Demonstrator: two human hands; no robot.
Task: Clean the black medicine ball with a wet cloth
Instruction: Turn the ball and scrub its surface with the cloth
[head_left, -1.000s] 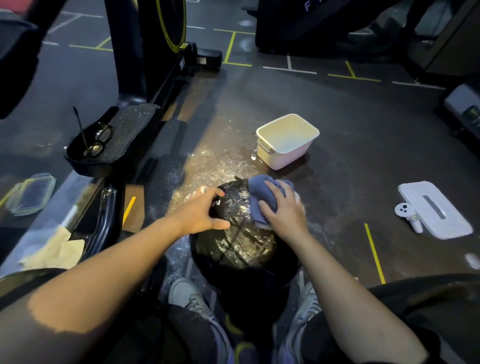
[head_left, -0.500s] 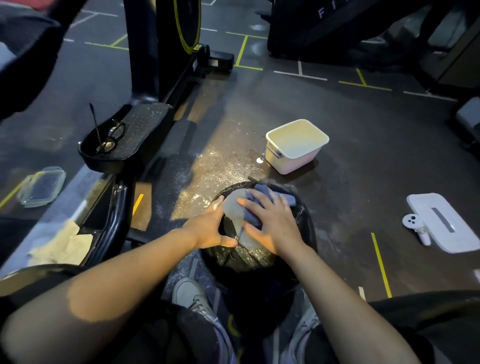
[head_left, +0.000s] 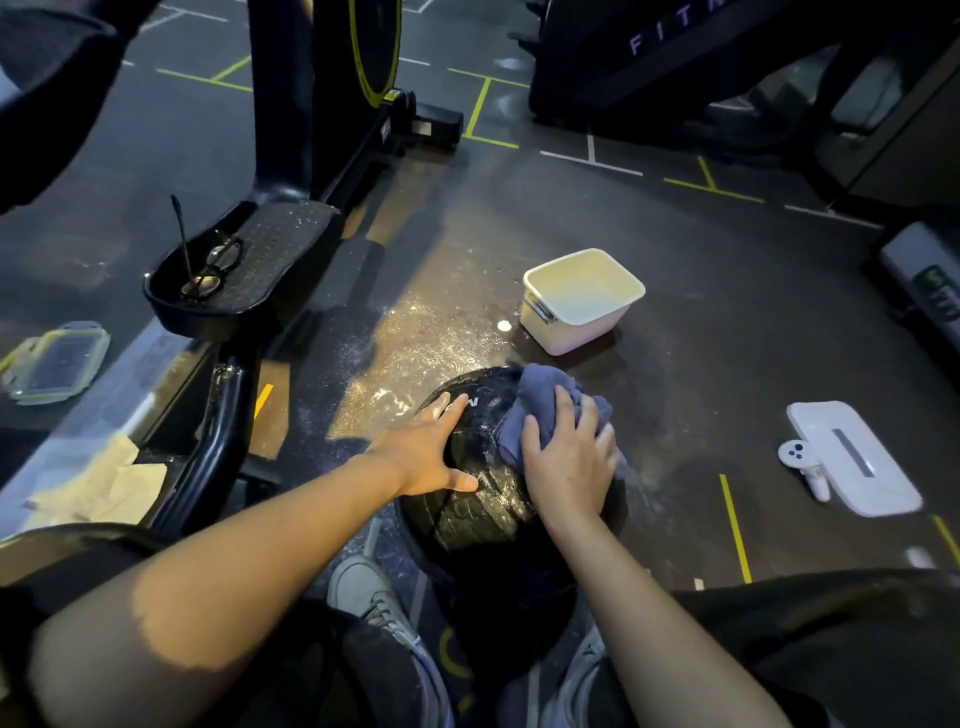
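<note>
The round black medicine ball (head_left: 483, 499), its textured surface glistening wet and streaked, is found on the dark gym floor (head_left: 701, 322) between the person's grey shoes, directly in front of the seated body. A crumpled blue-grey wet cloth (head_left: 540, 410) is pressed against the upper right of the ball. The cloth is covered and held down by the right hand (head_left: 569, 470), whose fingers are spread and bent over the bunched fabric, grasping it against the ball. The left hand (head_left: 428, 452) is laid flat on the upper left of the ball, fingers extended and released, thumb lying across the near face; nothing is gripped by it.

A white rectangular plastic tub (head_left: 582, 301) is set just beyond the ball, apart from it, with a wet, speckled patch of floor beside it. Black-framed spectacles (head_left: 213, 267) are lying on the black pedal of an exercise machine (head_left: 249, 265) to the left. A white flat device with a small white controller (head_left: 852, 457) lies well apart on the right.

The step in hand is judged to be wiping the upper surface. It would be done well if the ball were kept steady under the flat left palm, firm overlapping strokes were made, and the ball were turned so that the hidden underside is reached. The cloth should be rinsed once soiled.
</note>
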